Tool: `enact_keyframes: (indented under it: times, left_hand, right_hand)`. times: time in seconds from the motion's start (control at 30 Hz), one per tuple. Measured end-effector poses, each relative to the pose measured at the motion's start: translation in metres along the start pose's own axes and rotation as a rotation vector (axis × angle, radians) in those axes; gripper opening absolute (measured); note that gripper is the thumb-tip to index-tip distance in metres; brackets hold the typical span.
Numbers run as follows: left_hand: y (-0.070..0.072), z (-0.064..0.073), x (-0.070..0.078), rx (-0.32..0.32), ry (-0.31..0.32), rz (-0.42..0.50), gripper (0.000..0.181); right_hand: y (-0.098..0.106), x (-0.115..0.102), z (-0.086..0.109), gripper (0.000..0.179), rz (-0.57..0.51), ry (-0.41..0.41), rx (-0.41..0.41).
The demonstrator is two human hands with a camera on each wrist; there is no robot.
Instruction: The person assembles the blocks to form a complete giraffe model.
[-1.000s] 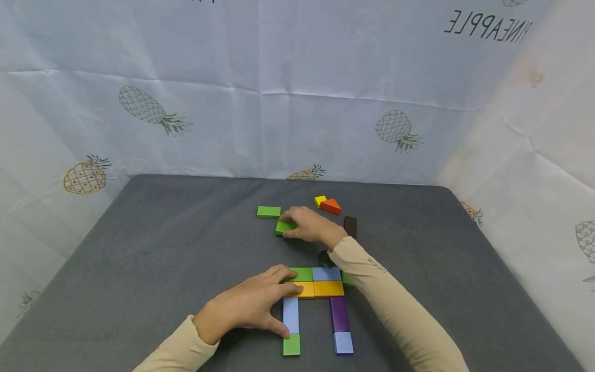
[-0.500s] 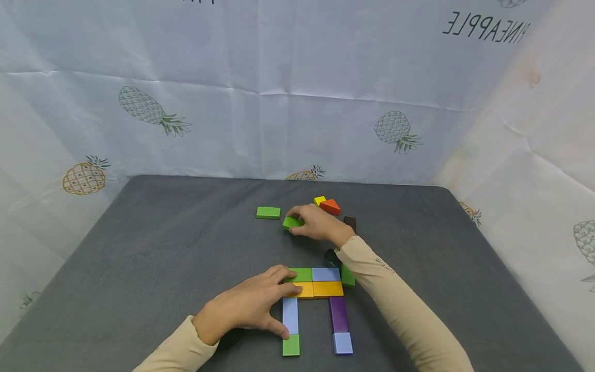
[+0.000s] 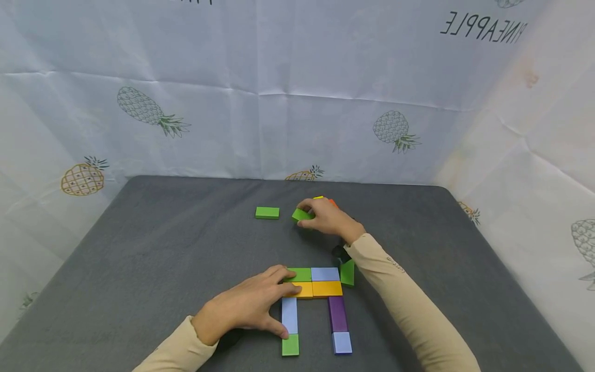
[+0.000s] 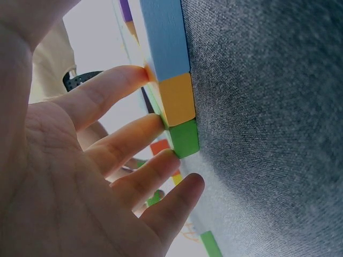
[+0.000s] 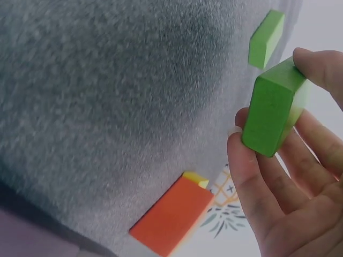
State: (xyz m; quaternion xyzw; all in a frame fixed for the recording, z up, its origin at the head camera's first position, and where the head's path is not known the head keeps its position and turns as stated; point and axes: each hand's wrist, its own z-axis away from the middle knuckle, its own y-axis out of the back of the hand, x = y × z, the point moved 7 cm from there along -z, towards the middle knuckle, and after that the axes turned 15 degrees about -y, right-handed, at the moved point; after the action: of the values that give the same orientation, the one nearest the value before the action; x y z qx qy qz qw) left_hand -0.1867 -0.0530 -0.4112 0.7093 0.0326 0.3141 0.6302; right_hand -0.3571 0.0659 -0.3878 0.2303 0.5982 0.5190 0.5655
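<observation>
My right hand [image 3: 327, 218] pinches a green rectangular block [image 5: 270, 110] between thumb and fingers, tilted and held above the cloth. Closer to me, my left hand [image 3: 248, 302] lies over the left side of a flat block layout. Its extended fingers touch the top green block [image 3: 301, 274] and the left orange-yellow one, while the thumb reaches the joint of a light blue block [image 3: 290, 316] and a small green one [image 3: 290, 345]. To their right are another orange-yellow block [image 3: 327, 288], a light blue block [image 3: 325, 274] and a purple block [image 3: 338, 314] ending in a small light blue piece [image 3: 342, 343].
Another green block [image 3: 267, 213] lies left of my right hand. An orange-red block [image 5: 172, 217] and a yellow piece [image 5: 196, 179] are partly hidden behind that hand in the head view. A green wedge-like block [image 3: 347, 273] lies at the layout's upper right corner.
My right hand has lifted the green block off the cloth and carried it right and slightly away from me, covering the dark brown block. The left hand stays in place.
</observation>
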Motion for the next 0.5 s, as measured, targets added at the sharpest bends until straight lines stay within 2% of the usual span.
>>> enact_keyframes:
  times: [0.33, 0.5]
  left_hand:
    - [0.000, 0.000, -0.001, -0.009, 0.010, 0.007, 0.073]
    - [0.000, -0.001, -0.001, -0.011, 0.018, 0.013, 0.073]
  right_hand:
    - [0.013, 0.014, 0.003, 0.051, -0.054, -0.019, 0.031]
    - [0.019, 0.023, 0.004, 0.051, -0.107, -0.055, 0.042]
